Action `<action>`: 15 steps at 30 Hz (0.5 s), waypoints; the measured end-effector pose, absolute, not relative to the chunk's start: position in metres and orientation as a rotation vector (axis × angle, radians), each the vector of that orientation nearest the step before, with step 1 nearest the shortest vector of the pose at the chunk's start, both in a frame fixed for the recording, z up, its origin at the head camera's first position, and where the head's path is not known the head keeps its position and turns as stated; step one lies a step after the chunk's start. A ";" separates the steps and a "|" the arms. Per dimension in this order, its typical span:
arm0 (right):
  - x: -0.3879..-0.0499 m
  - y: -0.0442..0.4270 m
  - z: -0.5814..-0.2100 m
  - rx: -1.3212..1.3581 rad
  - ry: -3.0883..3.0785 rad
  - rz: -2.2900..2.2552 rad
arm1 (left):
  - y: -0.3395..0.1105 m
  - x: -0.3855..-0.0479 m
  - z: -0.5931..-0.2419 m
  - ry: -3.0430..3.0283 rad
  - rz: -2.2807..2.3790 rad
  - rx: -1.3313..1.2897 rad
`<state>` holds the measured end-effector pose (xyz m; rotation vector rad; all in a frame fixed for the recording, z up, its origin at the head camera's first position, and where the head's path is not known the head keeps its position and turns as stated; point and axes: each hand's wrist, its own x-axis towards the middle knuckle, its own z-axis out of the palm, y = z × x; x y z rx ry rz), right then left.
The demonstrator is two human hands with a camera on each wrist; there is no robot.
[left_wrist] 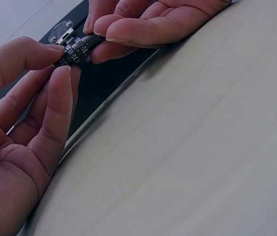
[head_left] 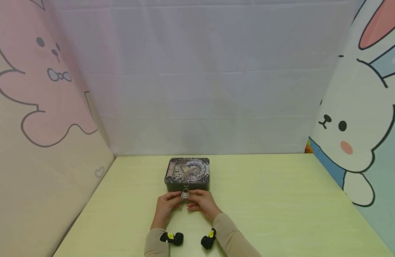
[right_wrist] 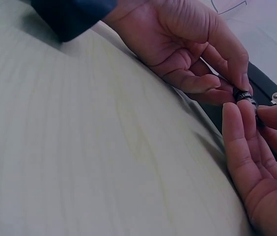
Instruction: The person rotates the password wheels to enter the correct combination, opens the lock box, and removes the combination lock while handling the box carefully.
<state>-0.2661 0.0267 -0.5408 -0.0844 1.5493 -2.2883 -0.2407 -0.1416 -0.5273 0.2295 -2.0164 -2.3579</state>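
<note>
A dark metal box (head_left: pixel 187 171) with an ornate printed lid lies closed on the table. From the latch plate (left_wrist: pixel 62 30) on its front hangs a small combination padlock (head_left: pixel 185 195). Number dials (left_wrist: pixel 78 49) show on the padlock in the left wrist view, too small to read surely. My left hand (head_left: pixel 165 207) pinches one side of the padlock between thumb and fingertips. On its other side, the thumb and fingers of my right hand (head_left: pixel 204 204) grip the end. Fingers partly cover the padlock in the right wrist view.
The pale yellow-green table (head_left: pixel 281 200) reaches to a white cloth backdrop (head_left: pixel 204 78). Side panels with a pink cartoon animal (head_left: pixel 56 96) and a white rabbit (head_left: pixel 355 142) flank it. A black camera (head_left: pixel 175 238) is strapped at each wrist.
</note>
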 end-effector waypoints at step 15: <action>-0.266 0.028 -0.540 -0.099 1.560 -2.284 | -0.145 -0.247 -0.542 -1.979 -2.361 0.233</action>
